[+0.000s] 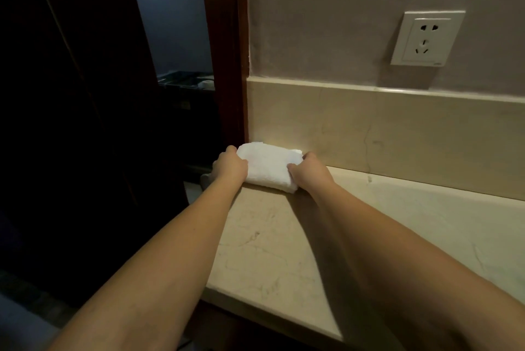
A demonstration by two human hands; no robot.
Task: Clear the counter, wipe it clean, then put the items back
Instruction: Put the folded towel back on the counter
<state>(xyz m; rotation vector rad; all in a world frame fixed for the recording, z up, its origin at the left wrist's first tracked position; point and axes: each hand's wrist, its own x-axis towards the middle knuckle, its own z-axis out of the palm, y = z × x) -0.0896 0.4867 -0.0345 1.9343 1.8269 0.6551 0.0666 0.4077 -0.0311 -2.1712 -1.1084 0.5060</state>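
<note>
A folded white towel (270, 166) lies at the far left corner of the beige marble counter (272, 245), close to the backsplash and the dark door frame. My left hand (230, 167) grips the towel's left end, fingers curled over its edge. My right hand (308, 169) grips its right end the same way. Both forearms stretch forward over the counter. The fingertips are hidden under or behind the towel.
A marble backsplash (397, 134) runs along the wall, with a white wall socket (427, 38) above it at the right. The dark wooden door frame (227, 46) borders the counter's left end. Beyond it stands a dark bin (187, 89) in a dim room.
</note>
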